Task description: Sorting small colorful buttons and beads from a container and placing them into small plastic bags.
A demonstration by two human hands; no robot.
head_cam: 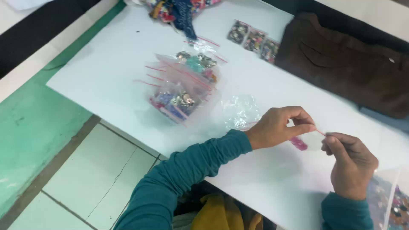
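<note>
My left hand [279, 127] and my right hand [351, 164] pinch the red-striped top edge of a small clear zip bag [312, 139] between them, just above the white table [106, 72]. A pink item [299, 144] sits inside the bag, below my left fingers. Both arms wear teal sleeves. The bag is nearly see-through, so its lower edge is hard to make out.
A pile of clear zip bags with colourful small items [185, 87] lies left of my hands, with an empty crumpled bag [240, 111] beside it. Three small filled packets [254, 39] lie further back. A brown garment [353, 64] covers the right side. Another filled bag [392, 200] sits at bottom right.
</note>
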